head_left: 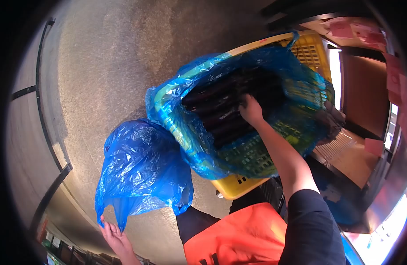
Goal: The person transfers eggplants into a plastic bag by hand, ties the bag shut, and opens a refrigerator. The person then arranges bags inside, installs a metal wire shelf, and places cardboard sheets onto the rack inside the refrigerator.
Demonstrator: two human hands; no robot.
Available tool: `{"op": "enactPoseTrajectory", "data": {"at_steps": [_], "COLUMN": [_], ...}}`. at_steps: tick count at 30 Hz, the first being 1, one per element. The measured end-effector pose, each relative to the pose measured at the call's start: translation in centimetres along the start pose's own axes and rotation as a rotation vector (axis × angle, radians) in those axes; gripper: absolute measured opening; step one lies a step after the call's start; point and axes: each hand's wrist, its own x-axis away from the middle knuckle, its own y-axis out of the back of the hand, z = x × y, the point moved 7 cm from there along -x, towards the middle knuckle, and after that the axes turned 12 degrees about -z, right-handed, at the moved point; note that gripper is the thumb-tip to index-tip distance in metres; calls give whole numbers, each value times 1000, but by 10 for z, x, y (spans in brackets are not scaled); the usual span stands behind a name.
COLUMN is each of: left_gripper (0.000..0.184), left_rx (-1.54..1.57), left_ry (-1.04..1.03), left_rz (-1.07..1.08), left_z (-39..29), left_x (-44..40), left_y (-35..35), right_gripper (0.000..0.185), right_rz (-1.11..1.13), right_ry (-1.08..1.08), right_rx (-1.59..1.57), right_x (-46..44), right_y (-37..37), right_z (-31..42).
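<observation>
My left hand point(114, 235) is closed on the handle of a blue plastic bag point(144, 165), at the lower left; the bag hangs puffed out beside a yellow basket point(238, 187). Blue plastic film point(177, 119) lines the basket and folds over its rim. Inside lie several long dark items point(221, 106), side by side. My right hand point(251, 109) reaches down into the basket and touches these items. Its fingertips are partly lost against the dark contents, so its grip is unclear.
A grey floor point(102, 66) spreads out behind the bag and basket. On the right stand brown panels point(364, 92) and pink sheets point(340, 28). An orange apron point(243, 234) covers the front of my body. Dark-edged pale panels point(24, 119) line the left side.
</observation>
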Motion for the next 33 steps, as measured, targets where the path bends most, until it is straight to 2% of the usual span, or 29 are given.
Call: {"op": "enactPoseTrajectory", "data": {"at_steps": [1, 6, 9, 12, 15, 18, 22, 25, 28, 30, 33], "left_gripper": [26, 25, 25, 25, 25, 24, 24, 23, 22, 21, 20], "left_rx": [-3, -50, -64, -80, -78, -72, -63, -49, -66, -74, -20], "left_ry": [-10, -31, -35, -39, -31, -22, -6, 8, -1, 1, 11], "left_rz": [-14, -107, -129, -145, -162, -172, -224, -203, -210, -236, -168], "left_z": [2, 14, 20, 21, 21, 21, 30, 34, 32, 31, 33], "left_x": [1, 3, 0, 5, 8, 5, 11, 12, 11, 15, 13], "left_y": [-3, -8, -7, -16, -21, -13, -14, -10, -6, -18, -14], "right_gripper": [45, 48, 53, 56, 59, 63, 68, 69, 69, 69, 69], "right_rz": [-54, 47, 229, 451, 626, 804, 773, 858, 1009, 1046, 1036], "right_ry": [113, 386, 453, 516, 428, 462, 792, 956, 993, 982, 986], "right_rx": [38, 446, 631, 674, 212, 50, 274, 507, 564, 626, 635], "right_x": [-18, -87, -101, -99, -92, -77, -54, -45, -52, -50, -48], "right_y": [-10, -74, -98, -92, -65, -55, -71, -104, -119, -117, -108], "right_z": [6, 20, 22, 26, 20, -9, -12, -5, -1, 4, 15]}}
